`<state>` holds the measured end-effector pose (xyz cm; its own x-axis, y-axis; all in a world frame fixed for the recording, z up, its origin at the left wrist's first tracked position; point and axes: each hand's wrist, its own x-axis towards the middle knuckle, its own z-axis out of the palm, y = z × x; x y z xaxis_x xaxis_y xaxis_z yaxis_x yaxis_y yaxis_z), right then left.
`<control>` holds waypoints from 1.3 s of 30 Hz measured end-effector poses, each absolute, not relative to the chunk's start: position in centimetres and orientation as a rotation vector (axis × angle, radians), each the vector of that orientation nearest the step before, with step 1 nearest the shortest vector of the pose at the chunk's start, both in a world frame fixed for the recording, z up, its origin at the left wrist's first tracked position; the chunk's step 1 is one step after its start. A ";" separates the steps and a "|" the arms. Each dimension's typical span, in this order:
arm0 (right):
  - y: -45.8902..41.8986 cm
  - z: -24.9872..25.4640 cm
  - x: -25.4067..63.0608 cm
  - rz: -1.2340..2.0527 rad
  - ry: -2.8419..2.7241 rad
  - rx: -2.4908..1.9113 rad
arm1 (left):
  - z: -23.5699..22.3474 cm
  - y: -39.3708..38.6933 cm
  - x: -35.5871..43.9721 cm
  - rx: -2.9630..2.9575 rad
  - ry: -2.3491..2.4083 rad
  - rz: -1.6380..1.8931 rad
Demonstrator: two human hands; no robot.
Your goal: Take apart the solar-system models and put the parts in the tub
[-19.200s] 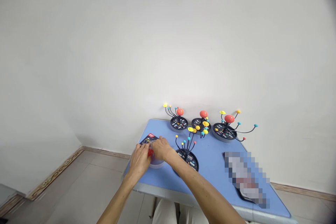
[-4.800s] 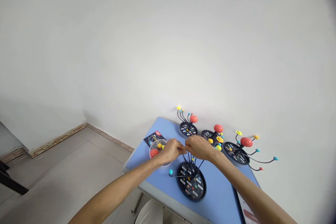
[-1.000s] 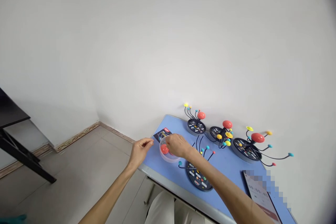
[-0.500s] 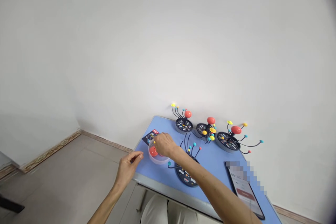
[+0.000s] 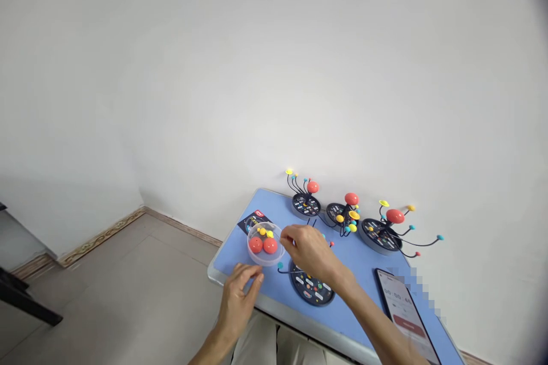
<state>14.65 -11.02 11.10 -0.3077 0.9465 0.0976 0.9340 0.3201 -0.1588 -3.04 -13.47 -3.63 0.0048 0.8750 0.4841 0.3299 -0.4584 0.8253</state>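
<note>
A clear round bowl [image 5: 265, 244] on the blue table [image 5: 363, 274] holds two red balls and small yellow pieces. My right hand [image 5: 309, 251] hovers just right of the bowl, above a black round model base [image 5: 311, 288] with thin wire arms tipped by small coloured balls. Its fingers are curled in a pinch; what they hold is too small to make out. My left hand [image 5: 240, 293] sits at the table's front edge below the bowl, fingers loosely apart and holding nothing.
Three assembled planet models [image 5: 305, 198] [image 5: 346, 212] [image 5: 387, 227] stand along the wall. A dark leaflet [image 5: 256, 220] lies behind the bowl. A phone [image 5: 405, 312] lies at the right. Tiled floor lies to the left; a dark furniture leg [image 5: 21, 302] shows at far left.
My right hand has come out of the bowl and moved right, over the black base. My left hand has moved in from off the table's left to its front edge.
</note>
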 end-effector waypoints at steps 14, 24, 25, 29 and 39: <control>-12.9 7.5 13.1 -0.081 -2.566 -1.857 | -6.5 -11.8 2.1 1.741 1.102 1.577; -12.6 7.2 13.3 -0.095 -2.545 -1.849 | -5.4 -10.8 2.2 1.776 1.043 1.587; -12.5 7.1 13.3 -0.095 -2.532 -1.852 | -5.4 -10.8 2.3 1.775 1.039 1.593; -12.5 7.2 13.4 -0.073 -2.513 -1.854 | -5.5 -10.7 2.2 1.772 1.042 1.619; -12.3 7.3 13.2 -0.093 -2.549 -1.810 | -6.3 -10.2 1.9 1.810 1.009 1.604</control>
<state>13.22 -12.33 7.26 -0.3300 0.9429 0.0453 0.9437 0.3283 0.0404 1.85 -10.17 -6.25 0.0238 0.8015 0.5975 0.1916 -0.5902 0.7842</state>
